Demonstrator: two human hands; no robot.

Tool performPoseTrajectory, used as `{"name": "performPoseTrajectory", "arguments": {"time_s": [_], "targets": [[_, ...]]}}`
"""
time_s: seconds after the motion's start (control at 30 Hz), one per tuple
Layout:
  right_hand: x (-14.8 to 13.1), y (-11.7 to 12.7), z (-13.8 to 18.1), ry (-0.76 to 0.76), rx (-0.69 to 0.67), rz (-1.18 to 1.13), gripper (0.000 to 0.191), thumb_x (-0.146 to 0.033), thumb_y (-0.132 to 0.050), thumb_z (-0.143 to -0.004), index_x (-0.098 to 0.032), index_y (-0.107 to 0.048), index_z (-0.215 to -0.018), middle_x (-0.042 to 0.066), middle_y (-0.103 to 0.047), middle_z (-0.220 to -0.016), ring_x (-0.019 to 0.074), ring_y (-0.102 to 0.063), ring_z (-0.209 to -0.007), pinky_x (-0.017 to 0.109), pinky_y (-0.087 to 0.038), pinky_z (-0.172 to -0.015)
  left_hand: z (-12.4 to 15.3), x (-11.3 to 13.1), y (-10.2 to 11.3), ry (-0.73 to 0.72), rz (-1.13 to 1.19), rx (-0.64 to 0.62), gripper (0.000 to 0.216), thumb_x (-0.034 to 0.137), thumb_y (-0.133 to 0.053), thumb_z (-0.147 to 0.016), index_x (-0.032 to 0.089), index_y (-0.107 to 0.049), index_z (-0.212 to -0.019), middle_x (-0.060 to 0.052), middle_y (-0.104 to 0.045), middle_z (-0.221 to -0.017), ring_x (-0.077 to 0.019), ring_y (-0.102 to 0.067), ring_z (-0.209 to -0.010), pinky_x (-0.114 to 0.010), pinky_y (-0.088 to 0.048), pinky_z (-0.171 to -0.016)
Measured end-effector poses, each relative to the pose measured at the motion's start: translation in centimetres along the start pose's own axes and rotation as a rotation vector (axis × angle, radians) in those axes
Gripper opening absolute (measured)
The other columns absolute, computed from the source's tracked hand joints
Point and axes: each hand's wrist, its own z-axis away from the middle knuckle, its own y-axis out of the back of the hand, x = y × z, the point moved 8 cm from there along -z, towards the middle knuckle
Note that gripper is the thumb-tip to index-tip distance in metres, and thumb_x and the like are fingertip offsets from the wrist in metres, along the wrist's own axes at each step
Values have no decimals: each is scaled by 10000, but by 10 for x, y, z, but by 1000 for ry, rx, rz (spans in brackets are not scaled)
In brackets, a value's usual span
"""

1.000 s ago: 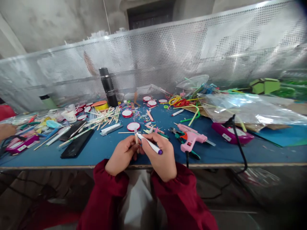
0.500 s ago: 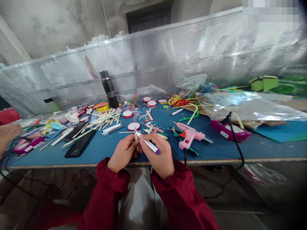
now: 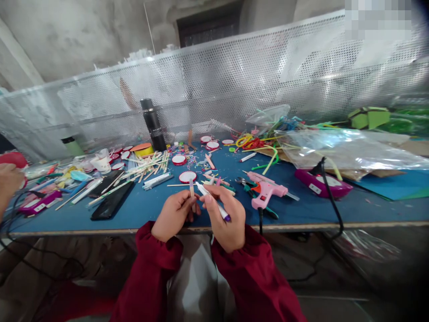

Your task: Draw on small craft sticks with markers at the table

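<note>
My left hand (image 3: pixel 173 213) is closed on a flat wooden craft stick (image 3: pixel 192 188), held upright over the table's front edge; its tip looks purple-grey. In my right hand (image 3: pixel 228 219) is a white marker pen (image 3: pixel 218 207) with a purple end, its tip pointing up and left. The pen tip is a little to the right of the stick, apart from it. Just beyond the stick lies a white disc with a red rim (image 3: pixel 188 177). Pale and pink sticks (image 3: pixel 219 181) lie behind my right hand.
A pink glue gun (image 3: pixel 268 188) rests to the right over green-handled pliers (image 3: pixel 250 190). Phones (image 3: pixel 114 201), loose sticks (image 3: pixel 156 165) and a black bottle (image 3: pixel 153 125) stand or lie on the left. Another person's hand (image 3: pixel 9 183) holds something red at far left.
My right hand has drawn the marker to the right, away from the stick. My left hand still holds the stick nearly in place. The other person's hand has shifted at the left edge.
</note>
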Motion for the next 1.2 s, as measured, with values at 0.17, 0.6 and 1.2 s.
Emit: {"name": "performPoseTrajectory", "arguments": {"time_s": [0.17,0.6,1.2], "targets": [[-2,1,-1,4,29,67,126,-245,-611,-950,-235,-693,-1044,36,-759,-892,192,-709,-809,327,-558,-786,1,-1,3,13,-42,29,363,467,-487,-1008,179,-577,-808,22,-622,-683,-88,-520,-515,-209,-386,-516],[-8,-4,-2,67,-41,105,65,-211,-593,-922,-233,-654,-916,28,-723,-839,207,-653,-829,368,-521,-827,3,4,6,-34,-180,60,406,475,-456,-1027,184,-602,-784,34,-545,-586,-119,-499,-551,-233,-366,-565],[-12,-5,-4,97,-44,102,87,-181,-577,-928,-232,-634,-888,4,-722,-808,186,-651,-780,394,-485,-901,4,7,5,-60,-182,56,366,394,-447,-1036,186,-571,-762,39,-544,-594,-112,-496,-541,-239,-371,-580]]}}
